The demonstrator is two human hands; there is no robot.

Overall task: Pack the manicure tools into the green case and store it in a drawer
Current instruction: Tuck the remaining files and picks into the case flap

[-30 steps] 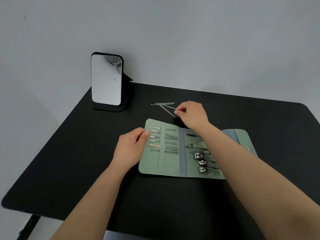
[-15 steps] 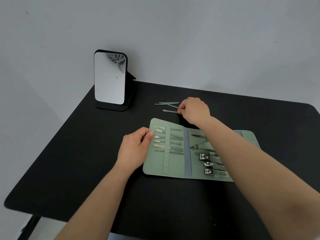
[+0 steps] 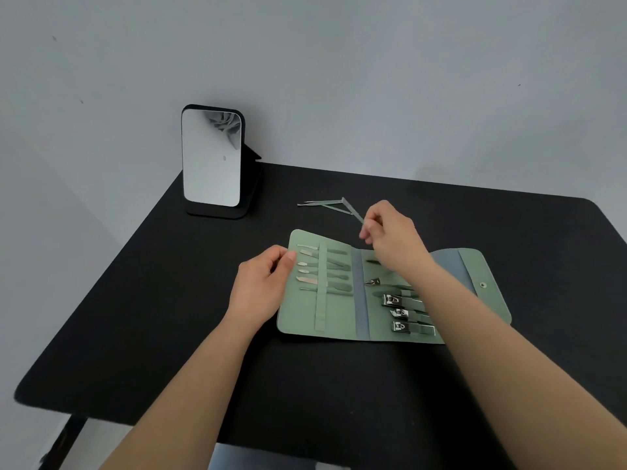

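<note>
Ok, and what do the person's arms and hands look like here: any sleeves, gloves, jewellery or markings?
Both forearms are bare right up to the frame edge, with no sleeves in view. The left hand and right hand wear no gloves, and no rings, watch, bracelet or markings show on the visible sides of the hands and wrists.

Black table [image 3: 142, 334] with rounded corners, standing against a pale wall. Toward the far left, an upright mirror [image 3: 211, 157] on a black stand; near the middle, a green case [image 3: 339, 320] spread open and flat, with slim tools under a strap on its left panel and three clippers [image 3: 397, 313] on the next one. Just beyond the case, a few thin metal tools [image 3: 322, 203] loose on the bare top.
</note>
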